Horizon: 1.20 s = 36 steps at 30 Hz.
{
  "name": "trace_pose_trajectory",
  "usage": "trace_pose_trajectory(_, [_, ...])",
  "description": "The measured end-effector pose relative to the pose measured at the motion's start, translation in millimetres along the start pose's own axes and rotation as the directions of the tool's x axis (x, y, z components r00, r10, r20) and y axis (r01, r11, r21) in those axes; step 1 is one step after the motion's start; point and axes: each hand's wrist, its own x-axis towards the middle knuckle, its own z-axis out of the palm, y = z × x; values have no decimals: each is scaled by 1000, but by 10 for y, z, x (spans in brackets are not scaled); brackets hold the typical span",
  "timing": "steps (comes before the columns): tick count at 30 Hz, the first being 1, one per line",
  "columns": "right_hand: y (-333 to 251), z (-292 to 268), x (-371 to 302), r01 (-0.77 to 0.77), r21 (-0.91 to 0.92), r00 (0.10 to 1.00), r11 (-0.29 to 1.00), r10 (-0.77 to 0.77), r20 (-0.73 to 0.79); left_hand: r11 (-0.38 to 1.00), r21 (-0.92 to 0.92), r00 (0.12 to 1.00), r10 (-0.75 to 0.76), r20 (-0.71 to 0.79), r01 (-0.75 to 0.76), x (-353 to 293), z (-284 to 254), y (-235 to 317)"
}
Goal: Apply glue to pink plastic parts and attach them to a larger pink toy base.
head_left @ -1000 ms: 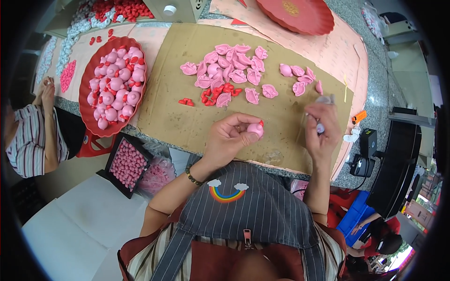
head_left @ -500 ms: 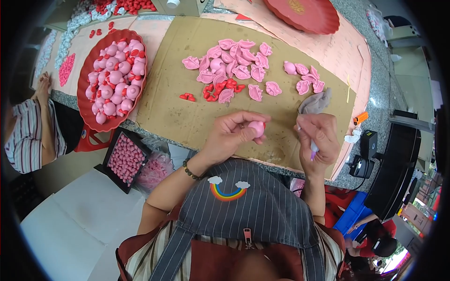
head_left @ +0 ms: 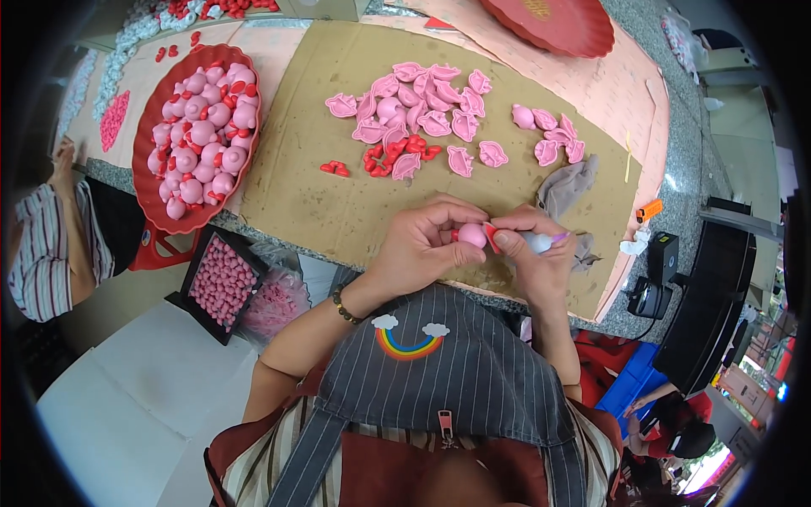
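Note:
My left hand (head_left: 427, 241) is closed round a small pink ball-shaped toy part (head_left: 473, 236), pinched between thumb and fingers. A red piece (head_left: 491, 237) shows on the ball's right side, and a bit of red also shows on its left. Against that right-hand red piece press the thumb and finger of my right hand (head_left: 537, 264). Tucked in the same hand is a small pale bottle (head_left: 538, 243) with a purple end, pointing right. Behind the right hand a grey cloth (head_left: 568, 186) lies crumpled on the cardboard (head_left: 296, 127).
Pink shell-like parts (head_left: 435, 123) and red pieces (head_left: 378, 160) lie on the cardboard. A red scalloped tray (head_left: 144, 169) of pink balls stands left; another red tray (head_left: 557, 29) is at the back. An orange object (head_left: 650, 210) lies right. A person's arm (head_left: 72, 220) shows far left.
My right hand has come left to meet the left hand and now touches the red piece on the pink ball. The bottle in it has turned, its purple end now toward the right.

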Motion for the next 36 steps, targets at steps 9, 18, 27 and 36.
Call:
trace_pose_trajectory(9, [181, 215, 233, 152, -228, 965, 962, -194, -175, 994, 77, 990, -61, -128, 72, -45, 90, 10])
trace_pose_trajectory(18, [199, 63, 119, 340, -243, 939, 909, -342, 33, 993, -3, 980, -120, -156, 121, -49, 109, 57])
trace_pose_trajectory(27, [94, 62, 106, 384, -314, 920, 868, -389, 49, 984, -54, 972, -179, -155, 172, -44, 109, 71])
trace_pose_trajectory(36, [50, 14, 137, 540, -339, 833, 770, -547, 86, 992, 65, 982, -95, -161, 107, -45, 86, 23])
